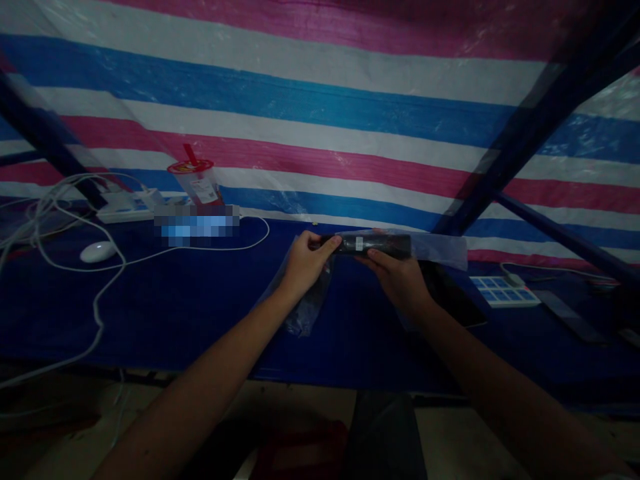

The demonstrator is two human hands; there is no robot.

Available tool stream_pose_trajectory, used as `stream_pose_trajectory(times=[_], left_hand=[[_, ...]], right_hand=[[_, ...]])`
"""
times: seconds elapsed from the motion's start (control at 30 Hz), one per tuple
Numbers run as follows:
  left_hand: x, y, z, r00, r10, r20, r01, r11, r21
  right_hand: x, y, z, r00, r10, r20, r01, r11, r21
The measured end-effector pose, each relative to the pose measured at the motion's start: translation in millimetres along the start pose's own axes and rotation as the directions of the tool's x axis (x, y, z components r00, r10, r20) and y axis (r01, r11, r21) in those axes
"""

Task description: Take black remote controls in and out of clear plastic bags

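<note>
The tarp (320, 100) behind carries broad horizontal stripes of pink, white and blue. The table cover (165, 307) is deep blue. A black object (373, 245) sits in a clear plastic sleeve (440, 250). The cables (75, 200) and mouse (99, 251) are white; the cup (197, 181) has a red lid.

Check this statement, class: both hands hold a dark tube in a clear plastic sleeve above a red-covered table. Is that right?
Not quite. The head view shows the table covered in dark blue, not red. The rest holds: the left hand and right hand hold the dark tube in its clear plastic sleeve.
</note>
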State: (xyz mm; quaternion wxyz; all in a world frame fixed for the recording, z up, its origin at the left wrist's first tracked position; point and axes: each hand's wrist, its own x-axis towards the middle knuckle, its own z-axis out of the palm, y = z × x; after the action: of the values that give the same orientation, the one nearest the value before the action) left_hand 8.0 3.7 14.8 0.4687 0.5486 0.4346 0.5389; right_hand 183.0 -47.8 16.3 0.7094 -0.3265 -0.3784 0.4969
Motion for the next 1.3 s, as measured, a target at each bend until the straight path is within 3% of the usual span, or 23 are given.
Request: stream_pose_trajectory(times=[0.13, 0.3, 0.57, 0.73, 0.87, 0.97, 1.03, 1.1, 1.17, 1.23, 1.3], left_hand=[[0, 1, -0.2, 0.997, 0.079, 0.003, -0.079, 0.993, 0.086], [0, 0, -1.7, 0.997, 0.038, 0.071, -0.043, 0.996, 0.072], [-1, 1, -1.8, 0.992, -0.064, 0.109, 0.084, 0.979, -0.185], [0, 7, -4.8, 0.962, -0.11, 0.252, 0.173, 0.954, -0.245], [-2, 17, -6.8, 0.912, -0.077, 0.403, 0.165, 0.968, -0.188], [-1, 21, -11.2, 0.955, -0.024, 0.294, 0.037, 0.999, -0.039], [1, 20, -15.0, 0.985, 0.097, 0.145, -0.116, 0.985, 0.127], [3, 17, -17.6, 0.975, 0.207, 0.075, -0.219, 0.943, 0.248], [2, 13, -17.7, 0.961, 0.246, 0.126, -0.272, 0.921, 0.278], [0, 10, -15.1, 0.931, 0.243, 0.274, -0.317, 0.909, 0.271], [-4, 9, -11.2, 0.871, 0.231, 0.433, -0.376, 0.881, 0.288]], right_hand=[[-2, 2, 2, 1.0, 0.002, 0.012, -0.002, 1.0, -0.027], [-7, 5, 9, 0.994, 0.076, 0.076, -0.072, 0.996, -0.055], [-7, 5, 11, 0.968, 0.222, 0.116, -0.221, 0.975, -0.015], [9, -3, -9, 0.97, 0.243, 0.031, -0.244, 0.967, 0.069], [19, -8, -23, 0.944, 0.307, -0.121, -0.291, 0.947, 0.135], [22, -11, -27, 0.904, 0.394, -0.163, -0.373, 0.916, 0.146], [21, -14, -27, 0.878, 0.471, -0.089, -0.458, 0.879, 0.13], [18, -15, -25, 0.843, 0.538, 0.029, -0.538, 0.839, 0.085], [14, -14, -22, 0.806, 0.576, 0.139, -0.584, 0.811, 0.023], [9, -10, -19, 0.776, 0.59, 0.224, -0.599, 0.8, -0.034], [4, -2, -15, 0.75, 0.594, 0.291, -0.6, 0.796, -0.076]])
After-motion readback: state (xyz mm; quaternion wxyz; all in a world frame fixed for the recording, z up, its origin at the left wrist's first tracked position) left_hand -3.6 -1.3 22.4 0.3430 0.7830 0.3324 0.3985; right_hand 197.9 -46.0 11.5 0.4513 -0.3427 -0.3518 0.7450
